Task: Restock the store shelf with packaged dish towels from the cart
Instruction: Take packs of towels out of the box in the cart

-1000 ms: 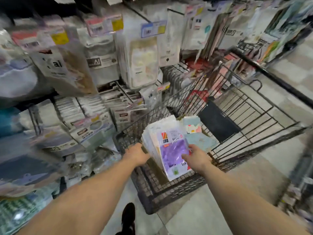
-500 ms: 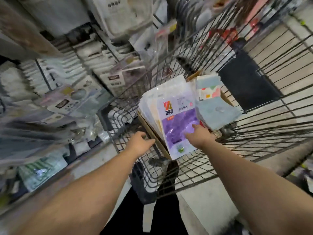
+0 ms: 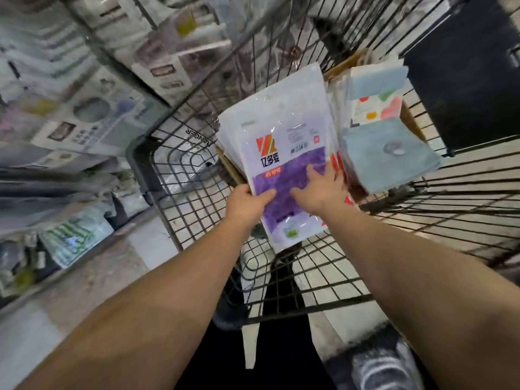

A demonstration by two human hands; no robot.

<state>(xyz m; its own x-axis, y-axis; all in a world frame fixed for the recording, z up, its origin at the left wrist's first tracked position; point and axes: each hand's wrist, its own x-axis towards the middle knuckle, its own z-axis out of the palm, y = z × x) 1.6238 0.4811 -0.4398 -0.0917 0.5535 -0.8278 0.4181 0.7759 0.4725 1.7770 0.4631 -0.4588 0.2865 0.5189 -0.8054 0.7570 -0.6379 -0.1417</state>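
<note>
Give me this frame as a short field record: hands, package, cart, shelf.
left hand: grips the left edge of the purple towel package, thumb on its front
right hand: fingers spread flat on the package front
package: front one of a stack standing in the cart
beside stack: pale blue towel pack, to its right
shelf: left of cart, blurred, hung with packaged goods

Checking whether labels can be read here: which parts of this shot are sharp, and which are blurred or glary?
Head view: the purple-and-white towel packet and both hands are sharp, with faint glare on its plastic; the shelf stock at left is motion-smeared; wide-angle bending curves the black wire cart.
</note>
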